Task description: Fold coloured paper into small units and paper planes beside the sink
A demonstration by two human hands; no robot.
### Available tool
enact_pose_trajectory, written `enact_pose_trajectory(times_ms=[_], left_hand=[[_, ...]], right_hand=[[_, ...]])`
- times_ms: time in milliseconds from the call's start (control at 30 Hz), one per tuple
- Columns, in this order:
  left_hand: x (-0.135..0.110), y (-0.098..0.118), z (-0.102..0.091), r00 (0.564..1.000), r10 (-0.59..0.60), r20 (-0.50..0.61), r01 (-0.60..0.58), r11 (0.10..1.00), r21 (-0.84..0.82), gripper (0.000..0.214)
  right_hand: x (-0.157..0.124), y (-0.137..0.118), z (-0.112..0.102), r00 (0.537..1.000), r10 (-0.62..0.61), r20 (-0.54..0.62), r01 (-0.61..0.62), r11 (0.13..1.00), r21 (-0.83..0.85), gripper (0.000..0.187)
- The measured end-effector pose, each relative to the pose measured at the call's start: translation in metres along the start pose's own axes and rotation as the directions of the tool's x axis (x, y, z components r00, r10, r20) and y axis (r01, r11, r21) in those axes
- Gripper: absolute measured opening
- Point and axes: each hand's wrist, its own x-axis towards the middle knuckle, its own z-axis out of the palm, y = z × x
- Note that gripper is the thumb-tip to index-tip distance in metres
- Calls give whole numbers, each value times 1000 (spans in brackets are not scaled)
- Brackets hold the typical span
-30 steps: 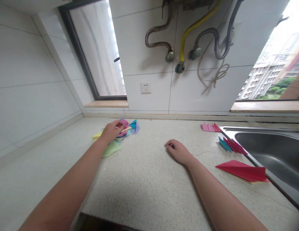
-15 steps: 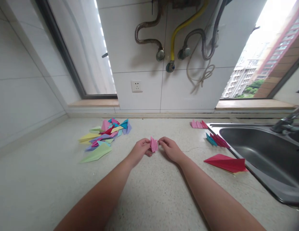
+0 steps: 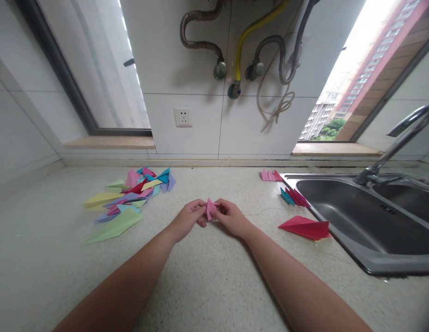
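Note:
A small folded pink paper piece (image 3: 210,208) is pinched between both my hands over the middle of the speckled countertop (image 3: 207,276). My left hand (image 3: 187,217) grips its left side with closed fingers. My right hand (image 3: 230,216) grips its right side the same way. A loose pile of folded coloured papers (image 3: 131,196) lies to the left of my hands, with a long green one (image 3: 114,227) at its near edge.
A red folded paper (image 3: 306,228) lies near the steel sink (image 3: 359,216) on the right, with smaller red and teal pieces (image 3: 293,196) and pink ones (image 3: 269,175) behind it. A tap (image 3: 394,147) stands over the sink. The tiled wall carries a socket (image 3: 183,117) and hoses (image 3: 235,50).
My left hand took a pink piece from the pile and brought it to the middle, where my right hand joined it. Both hands now sit closer together on it.

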Motion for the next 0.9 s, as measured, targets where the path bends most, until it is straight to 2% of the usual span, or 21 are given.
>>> enact_pose_trajectory(times_ms=[167,667,900], left_hand=[[-2,3,3,999,19,37,-20,1000,15,31],[0,-3,1,999,39,-32,-36,995,96,26],[-1,-2,-1,999,-2,-43,7,992,122,25]], right_hand=[[1,4,-1,1000,0,-16,1,1000,12,28],[2,0,-5,997,61,41,-68,981,184,27],[1,2,-4,983,170,74,-183,953,242,32]])
